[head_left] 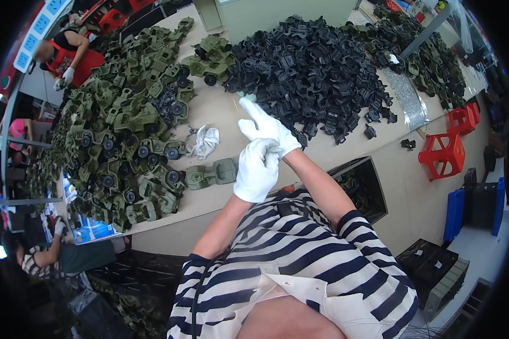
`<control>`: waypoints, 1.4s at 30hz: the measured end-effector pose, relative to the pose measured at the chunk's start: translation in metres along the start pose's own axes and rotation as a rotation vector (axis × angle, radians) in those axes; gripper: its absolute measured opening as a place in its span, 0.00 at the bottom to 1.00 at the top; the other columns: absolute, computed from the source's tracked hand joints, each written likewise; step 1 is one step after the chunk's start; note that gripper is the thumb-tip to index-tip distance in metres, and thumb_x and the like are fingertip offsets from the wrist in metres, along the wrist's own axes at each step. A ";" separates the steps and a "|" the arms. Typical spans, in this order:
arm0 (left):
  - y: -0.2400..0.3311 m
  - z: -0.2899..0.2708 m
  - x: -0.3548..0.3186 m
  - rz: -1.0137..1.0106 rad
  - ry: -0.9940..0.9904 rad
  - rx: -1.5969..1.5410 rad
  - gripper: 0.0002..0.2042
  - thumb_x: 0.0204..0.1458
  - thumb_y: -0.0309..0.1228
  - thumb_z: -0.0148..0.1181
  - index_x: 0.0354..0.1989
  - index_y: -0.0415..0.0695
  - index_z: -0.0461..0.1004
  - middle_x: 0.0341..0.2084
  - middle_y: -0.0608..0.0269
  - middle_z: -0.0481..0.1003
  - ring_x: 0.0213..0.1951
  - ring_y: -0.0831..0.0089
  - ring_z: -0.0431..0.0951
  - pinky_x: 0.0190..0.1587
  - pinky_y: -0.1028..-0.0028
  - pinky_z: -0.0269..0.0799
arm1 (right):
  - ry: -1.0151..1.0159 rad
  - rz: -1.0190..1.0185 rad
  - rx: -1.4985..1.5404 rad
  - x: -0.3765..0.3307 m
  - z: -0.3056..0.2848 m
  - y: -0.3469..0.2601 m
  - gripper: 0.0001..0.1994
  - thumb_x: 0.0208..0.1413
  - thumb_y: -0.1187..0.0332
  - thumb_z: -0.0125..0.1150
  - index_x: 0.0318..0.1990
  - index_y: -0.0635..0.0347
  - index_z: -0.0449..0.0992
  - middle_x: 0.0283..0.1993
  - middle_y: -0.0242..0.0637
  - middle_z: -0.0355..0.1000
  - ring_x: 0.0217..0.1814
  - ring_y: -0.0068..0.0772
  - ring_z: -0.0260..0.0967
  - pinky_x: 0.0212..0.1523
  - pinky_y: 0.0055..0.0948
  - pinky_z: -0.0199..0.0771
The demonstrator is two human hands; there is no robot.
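White gloves cover both my hands, which meet above the near edge of the table [206, 212]. My left hand [257, 172] is closed, its fingertips bunched on the white glove near the wrist and palm of my right hand [272, 129]. The right hand points away to the upper left with its fingers stretched out, and I see nothing held in it. Just left of my hands lies an olive-green toy vehicle body [212, 174]. Beyond it rests a crumpled white glove or cloth [205, 141].
A big heap of black plastic parts [316, 73] covers the table's far side. Olive-green toy vehicles [124, 118] pile up at left. A dark crate [361, 189] is right of my forearm. Red stools [442, 155] stand at right. A person in a red apron [76, 59] works at far left.
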State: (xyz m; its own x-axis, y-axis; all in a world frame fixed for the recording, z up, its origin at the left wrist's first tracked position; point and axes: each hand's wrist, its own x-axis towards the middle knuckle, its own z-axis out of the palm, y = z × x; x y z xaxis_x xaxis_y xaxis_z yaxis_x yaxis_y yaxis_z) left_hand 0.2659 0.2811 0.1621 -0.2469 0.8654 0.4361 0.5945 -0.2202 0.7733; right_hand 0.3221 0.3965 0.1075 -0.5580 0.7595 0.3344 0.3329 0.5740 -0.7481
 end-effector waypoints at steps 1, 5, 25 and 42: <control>0.000 -0.003 -0.002 0.016 -0.037 -0.027 0.06 0.47 0.20 0.58 0.34 0.41 0.75 0.31 0.51 0.77 0.34 0.50 0.78 0.40 0.59 0.74 | -0.058 0.032 0.214 -0.004 0.000 -0.004 0.29 0.58 0.53 0.54 0.66 0.51 0.64 0.52 0.45 0.74 0.40 0.59 0.74 0.44 0.47 0.74; 0.000 0.000 -0.005 0.019 -0.046 -0.024 0.07 0.47 0.22 0.60 0.35 0.40 0.75 0.32 0.51 0.77 0.33 0.52 0.78 0.39 0.61 0.74 | -0.133 0.078 0.138 0.001 -0.005 -0.011 0.49 0.52 0.56 0.63 0.74 0.61 0.38 0.76 0.60 0.39 0.76 0.50 0.46 0.71 0.35 0.50; -0.030 -0.068 0.036 -0.595 0.169 -0.201 0.19 0.58 0.45 0.61 0.31 0.37 0.80 0.22 0.71 0.74 0.24 0.83 0.69 0.27 0.80 0.63 | 0.185 -0.222 -0.209 0.010 -0.058 -0.030 0.49 0.35 0.51 0.74 0.61 0.77 0.59 0.59 0.64 0.63 0.64 0.65 0.58 0.70 0.54 0.49; 0.005 0.006 0.015 0.036 0.120 0.168 0.08 0.47 0.31 0.70 0.31 0.42 0.79 0.24 0.57 0.77 0.25 0.61 0.77 0.33 0.67 0.74 | 0.117 0.604 1.291 0.004 -0.005 -0.004 0.39 0.62 0.61 0.60 0.73 0.61 0.44 0.71 0.45 0.55 0.72 0.36 0.55 0.69 0.31 0.57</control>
State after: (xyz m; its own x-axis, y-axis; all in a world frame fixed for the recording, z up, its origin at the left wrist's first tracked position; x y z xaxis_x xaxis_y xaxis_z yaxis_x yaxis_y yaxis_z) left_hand 0.2700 0.2959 0.1697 -0.3069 0.7961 0.5215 0.7216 -0.1626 0.6729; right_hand 0.3223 0.3987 0.1151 -0.4964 0.8396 -0.2205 -0.4553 -0.4681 -0.7574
